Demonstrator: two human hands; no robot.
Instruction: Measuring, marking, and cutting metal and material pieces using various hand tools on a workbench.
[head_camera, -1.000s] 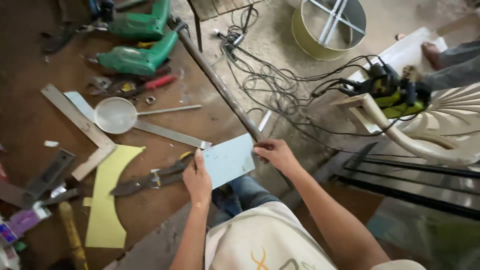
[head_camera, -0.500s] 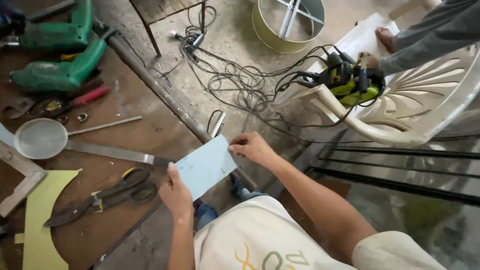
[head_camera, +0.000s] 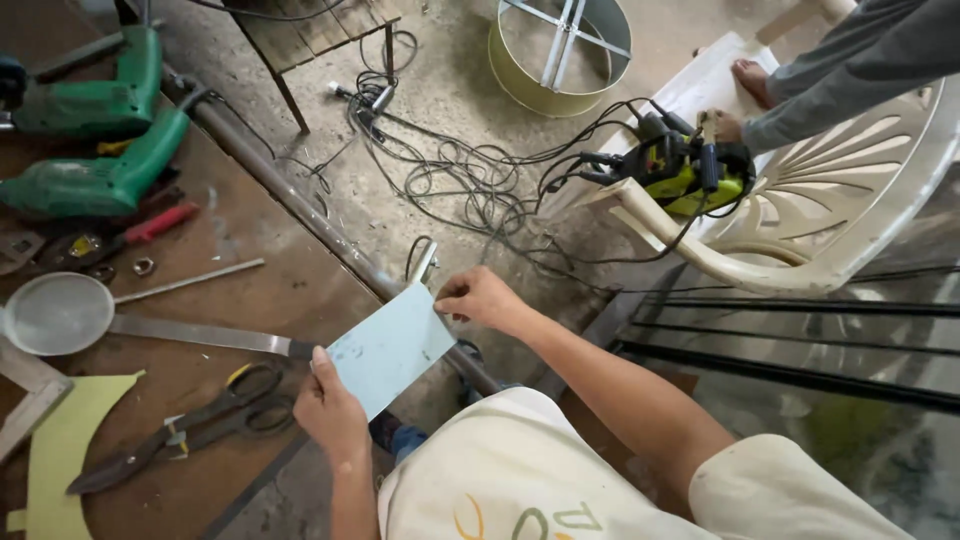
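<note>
Two hands hold one pale blue sheet (head_camera: 390, 347) over the edge of a brown workbench (head_camera: 260, 290). The left hand (head_camera: 330, 410) pinches the sheet's lower left corner between thumb and fingers; the right hand (head_camera: 482, 298) grips its upper right corner with fingers curled shut. Just left of the left fingers lie black tin snips (head_camera: 190, 425), with a metal ruler (head_camera: 200, 335) above them. Beyond the right fingers, tangled black cables (head_camera: 470, 180) cover the floor.

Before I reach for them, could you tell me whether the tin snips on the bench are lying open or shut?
Shut: the tin snips lie flat on the workbench, blades together, beside the left hand.
</note>
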